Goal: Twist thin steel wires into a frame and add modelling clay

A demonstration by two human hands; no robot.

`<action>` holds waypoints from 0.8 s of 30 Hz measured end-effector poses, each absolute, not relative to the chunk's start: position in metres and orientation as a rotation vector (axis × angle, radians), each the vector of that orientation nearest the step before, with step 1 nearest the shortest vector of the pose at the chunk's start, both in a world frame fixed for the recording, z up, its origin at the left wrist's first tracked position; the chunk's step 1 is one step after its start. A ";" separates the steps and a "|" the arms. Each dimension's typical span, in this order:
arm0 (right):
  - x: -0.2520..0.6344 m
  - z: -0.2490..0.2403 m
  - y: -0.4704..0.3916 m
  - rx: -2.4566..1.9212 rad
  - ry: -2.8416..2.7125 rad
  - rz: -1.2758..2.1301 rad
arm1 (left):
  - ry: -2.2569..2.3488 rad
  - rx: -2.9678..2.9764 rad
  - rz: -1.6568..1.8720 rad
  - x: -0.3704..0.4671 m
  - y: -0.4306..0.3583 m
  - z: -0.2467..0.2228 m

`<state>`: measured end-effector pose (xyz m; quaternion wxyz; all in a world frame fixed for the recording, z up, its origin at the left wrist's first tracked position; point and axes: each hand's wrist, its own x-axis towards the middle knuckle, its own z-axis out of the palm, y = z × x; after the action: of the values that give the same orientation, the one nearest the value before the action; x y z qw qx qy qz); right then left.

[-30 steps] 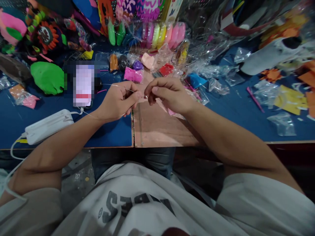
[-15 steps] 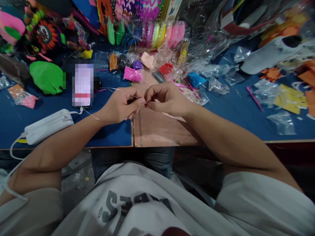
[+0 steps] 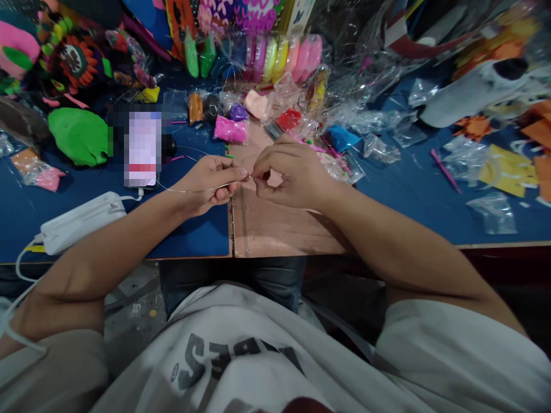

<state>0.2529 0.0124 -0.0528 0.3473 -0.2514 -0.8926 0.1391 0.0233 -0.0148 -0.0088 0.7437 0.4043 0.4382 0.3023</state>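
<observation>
A thin, pale wire or clear thread (image 3: 189,191) loops leftward from my fingers toward the phone. My left hand (image 3: 215,182) pinches it between thumb and forefinger, palm turned partly up. Just to its right, my right hand (image 3: 289,172) closes thumb and forefinger on the same strand's end, its other fingers curled. The two fingertips almost meet above the bare wooden strip (image 3: 275,235). Whether anything small sits between them is too fine to tell. A short green stick (image 3: 229,155) shows behind my left fingers.
A blurred-out phone (image 3: 144,143) and a white power bank (image 3: 84,223) with a cable lie left. Behind my hands are wrapped clay packs, including a pink one (image 3: 231,129). A green clay lump (image 3: 78,136) is farther left; plastic bags and a purple tool (image 3: 446,170) lie right.
My right hand has rolled so its thumb and forefinger form a ring. My left hand has turned palm upward a little, and the strand's loop has shifted in front of it.
</observation>
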 end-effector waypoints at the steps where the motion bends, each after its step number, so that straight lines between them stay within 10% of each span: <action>1: 0.253 -0.054 0.014 -0.626 -2.336 0.266 | 0.955 0.842 0.652 0.023 -0.015 -0.008; 15: 0.258 -0.052 0.019 -0.416 -2.423 -0.383 | 0.968 0.736 0.629 0.022 -0.013 -0.002; 24: 0.262 -0.053 0.026 -0.783 -1.930 0.593 | 1.082 1.096 0.829 0.019 -0.008 -0.015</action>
<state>0.2619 0.0265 -0.0533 0.4690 -0.3196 -0.7871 0.2417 0.0189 -0.0078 -0.0147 0.6413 0.4807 0.4746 0.3638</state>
